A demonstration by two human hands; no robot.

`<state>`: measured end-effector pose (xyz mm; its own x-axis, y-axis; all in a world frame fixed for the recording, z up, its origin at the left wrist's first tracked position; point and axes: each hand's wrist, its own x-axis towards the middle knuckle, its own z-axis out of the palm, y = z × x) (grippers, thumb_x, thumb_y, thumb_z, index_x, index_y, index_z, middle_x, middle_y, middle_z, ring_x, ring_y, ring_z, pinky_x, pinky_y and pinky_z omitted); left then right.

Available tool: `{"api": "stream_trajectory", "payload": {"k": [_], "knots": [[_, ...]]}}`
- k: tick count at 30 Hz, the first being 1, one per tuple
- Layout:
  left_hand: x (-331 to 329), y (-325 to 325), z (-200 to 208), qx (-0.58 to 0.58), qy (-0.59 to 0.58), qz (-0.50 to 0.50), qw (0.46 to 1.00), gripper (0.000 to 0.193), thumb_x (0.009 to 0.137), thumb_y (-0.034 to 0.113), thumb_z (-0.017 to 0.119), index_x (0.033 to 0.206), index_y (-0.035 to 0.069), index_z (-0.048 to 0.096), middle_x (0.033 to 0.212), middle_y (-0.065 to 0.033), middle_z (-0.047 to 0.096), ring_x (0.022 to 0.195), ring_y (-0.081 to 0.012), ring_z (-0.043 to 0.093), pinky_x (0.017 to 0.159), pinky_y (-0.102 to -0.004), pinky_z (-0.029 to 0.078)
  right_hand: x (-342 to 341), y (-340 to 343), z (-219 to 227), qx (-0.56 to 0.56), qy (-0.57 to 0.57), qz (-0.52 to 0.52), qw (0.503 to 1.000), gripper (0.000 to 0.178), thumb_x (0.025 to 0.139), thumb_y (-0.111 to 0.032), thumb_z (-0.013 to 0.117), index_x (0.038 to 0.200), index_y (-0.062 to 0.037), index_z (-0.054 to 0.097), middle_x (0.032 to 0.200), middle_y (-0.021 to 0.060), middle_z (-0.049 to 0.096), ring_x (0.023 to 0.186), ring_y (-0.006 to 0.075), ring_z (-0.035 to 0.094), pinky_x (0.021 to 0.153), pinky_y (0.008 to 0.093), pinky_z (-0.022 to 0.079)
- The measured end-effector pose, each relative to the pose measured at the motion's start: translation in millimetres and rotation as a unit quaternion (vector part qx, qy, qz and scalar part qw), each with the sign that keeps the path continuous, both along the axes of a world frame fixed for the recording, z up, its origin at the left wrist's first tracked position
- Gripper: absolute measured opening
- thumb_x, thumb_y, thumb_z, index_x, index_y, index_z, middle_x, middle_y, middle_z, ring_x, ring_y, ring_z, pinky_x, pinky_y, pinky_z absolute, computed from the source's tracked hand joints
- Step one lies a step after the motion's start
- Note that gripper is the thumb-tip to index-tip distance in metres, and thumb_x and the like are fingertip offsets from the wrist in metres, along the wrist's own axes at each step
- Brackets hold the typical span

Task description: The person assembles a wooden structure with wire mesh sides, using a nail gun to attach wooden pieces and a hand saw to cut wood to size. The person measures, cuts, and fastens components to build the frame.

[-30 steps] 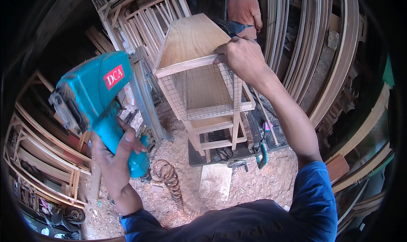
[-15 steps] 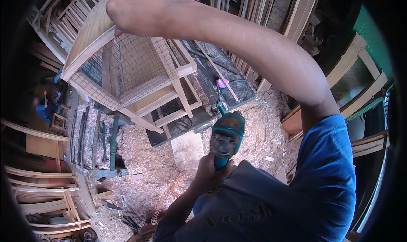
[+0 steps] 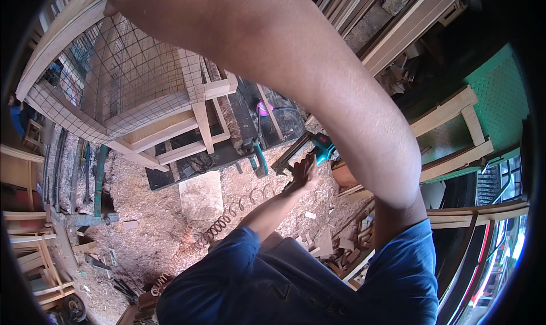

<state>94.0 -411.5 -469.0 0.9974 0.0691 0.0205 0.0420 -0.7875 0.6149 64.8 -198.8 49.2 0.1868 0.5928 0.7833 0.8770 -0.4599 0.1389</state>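
The wooden cabinet [image 3: 151, 113] is standing in the upper left of the frame, its rails and legs already joined. Wire mesh [image 3: 136, 63] is spanning its upper opening and lapping over the rail beneath, while the lower opening is showing no mesh. The covering therefore seems well along, though whether every mesh edge is fastened cannot be told.

The right hand [image 3: 136, 6] is resting at the cabinet's top edge; most of its fingers are running out of frame, so their grip cannot be told. Right of centre, the left hand [image 3: 306, 171] is clamping its fingers around the nail gun [image 3: 323, 147], well apart from the cabinet, so fastening is apparently pausing. A coiled hose [image 3: 219, 225] is trailing toward the lower left.
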Motion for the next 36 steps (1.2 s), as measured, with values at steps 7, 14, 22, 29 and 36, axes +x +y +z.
{"api": "stream_trajectory", "payload": {"k": [7,14,22,29,36], "knots": [[50.7,4.4,-30.2,-0.061,0.056,0.107,0.991,0.040,0.090,0.016,0.059,0.127,0.001,0.053,0.120,-0.0188,0.060,0.108,-0.0319,0.061,0.081,-0.0496,0.048,23.4,-7.1,-0.9,-0.035,0.003,0.114,0.993,0.007,0.083,-0.008,0.067,0.088,-0.0053,0.071,0.086,0.0154,0.072,0.083,0.0284,0.071,0.076,0.0368,0.056],[66.8,2.5,-46.6,-0.051,0.102,0.131,0.985,0.036,0.091,0.019,0.060,0.122,0.001,0.056,0.115,-0.0191,0.063,0.104,-0.0326,0.063,0.082,-0.0485,0.049,26.8,5.2,-13.3,-0.039,0.005,0.089,0.995,0.008,0.081,-0.014,0.067,0.084,-0.0089,0.074,0.082,0.0115,0.072,0.084,0.0262,0.069,0.079,0.0398,0.050],[92.8,11.4,-57.0,-0.045,0.114,0.121,0.985,0.032,0.092,0.022,0.062,0.116,0.001,0.060,0.109,-0.0196,0.066,0.099,-0.0334,0.066,0.084,-0.0472,0.050,30.6,21.3,-14.0,-0.026,0.010,0.071,0.997,0.011,0.079,-0.019,0.068,0.079,-0.0131,0.077,0.079,0.0071,0.071,0.085,0.0237,0.067,0.082,0.0433,0.043],[74.3,27.3,-21.5,-0.068,0.064,0.053,0.994,0.030,0.093,0.024,0.064,0.112,0.000,0.064,0.103,-0.0200,0.068,0.095,-0.0340,0.068,0.085,-0.0460,0.052,36.8,22.8,-23.3,0.034,-0.053,0.091,0.994,0.010,0.074,-0.014,0.066,0.078,-0.0100,0.074,0.078,0.0061,0.069,0.086,0.0229,0.064,0.082,0.0436,0.041],[-75.3,123.1,202.2,-0.291,-0.044,-0.337,0.894,0.030,0.094,0.027,0.066,0.107,0.000,0.068,0.098,-0.0203,0.071,0.091,-0.0347,0.069,0.086,-0.0449,0.053,33.3,21.5,-21.4,0.065,-0.071,0.116,0.989,0.007,0.082,-0.010,0.063,0.081,-0.0071,0.069,0.084,0.0067,0.073,0.086,0.0200,0.065,0.080,0.0406,0.044]]}}
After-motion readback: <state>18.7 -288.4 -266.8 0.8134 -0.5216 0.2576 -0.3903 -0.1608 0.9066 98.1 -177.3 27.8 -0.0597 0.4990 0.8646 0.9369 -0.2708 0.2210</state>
